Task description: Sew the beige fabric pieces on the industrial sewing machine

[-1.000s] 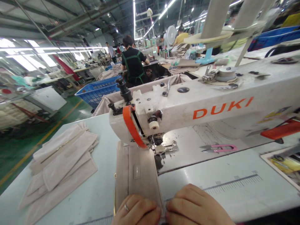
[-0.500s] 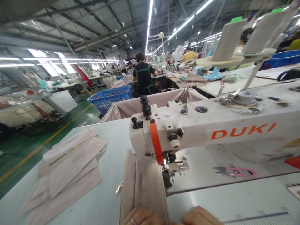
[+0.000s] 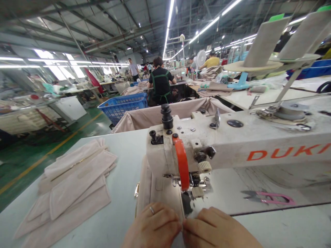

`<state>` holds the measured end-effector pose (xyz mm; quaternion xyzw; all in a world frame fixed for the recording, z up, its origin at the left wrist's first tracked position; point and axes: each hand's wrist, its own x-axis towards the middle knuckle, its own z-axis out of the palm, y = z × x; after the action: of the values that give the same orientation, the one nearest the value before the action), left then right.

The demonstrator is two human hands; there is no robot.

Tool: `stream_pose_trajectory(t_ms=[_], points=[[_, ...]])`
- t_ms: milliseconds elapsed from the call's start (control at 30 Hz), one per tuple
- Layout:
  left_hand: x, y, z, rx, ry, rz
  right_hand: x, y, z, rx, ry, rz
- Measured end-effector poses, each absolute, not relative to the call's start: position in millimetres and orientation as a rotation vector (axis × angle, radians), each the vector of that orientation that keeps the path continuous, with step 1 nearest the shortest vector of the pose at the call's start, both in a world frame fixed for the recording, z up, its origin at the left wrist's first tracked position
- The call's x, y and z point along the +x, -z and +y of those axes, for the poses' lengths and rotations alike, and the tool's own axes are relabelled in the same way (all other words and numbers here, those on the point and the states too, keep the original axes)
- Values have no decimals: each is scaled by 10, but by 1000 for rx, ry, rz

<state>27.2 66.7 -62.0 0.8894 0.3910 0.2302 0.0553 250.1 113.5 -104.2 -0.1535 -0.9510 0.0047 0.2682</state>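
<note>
A beige fabric panel [image 3: 165,196] with a stitched rectangle and a gold zipper pull [image 3: 137,189] lies under the head of a white sewing machine [image 3: 165,155]. My left hand [image 3: 155,225], a ring on one finger, rests on the panel's near part with its fingers closed on the right edge. Beside it, my right hand [image 3: 217,227] pinches the same edge, so the two hands' fingertips almost meet. An orange guard [image 3: 182,165] hangs in front of the needle area, which is partly hidden.
Stacked beige fabric pieces [image 3: 74,186] lie on the table at left. Pink-handled thread snips [image 3: 271,197] sit under the machine arm. Thread cones [image 3: 266,43] stand at upper right. Beyond the table are a blue basket [image 3: 124,105] and a person in a green-strapped apron [image 3: 160,82].
Both hands have moved up into fuller view and come together at the panel's edge. The panel has slid farther under the machine head. The view has shifted slightly left.
</note>
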Motion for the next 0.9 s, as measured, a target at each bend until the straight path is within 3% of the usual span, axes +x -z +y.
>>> stream_pose_trajectory(t_ms=[200, 500, 900], points=[[310, 643, 815, 2699, -838, 1237, 2425, 930, 1303, -415, 15, -2688], [177, 730, 1069, 2629, -708, 1431, 2385, 878, 1368, -661, -312, -2689], [35, 927, 1305, 2567, -711, 1593, 2307, 812, 1379, -755, -297, -2703]])
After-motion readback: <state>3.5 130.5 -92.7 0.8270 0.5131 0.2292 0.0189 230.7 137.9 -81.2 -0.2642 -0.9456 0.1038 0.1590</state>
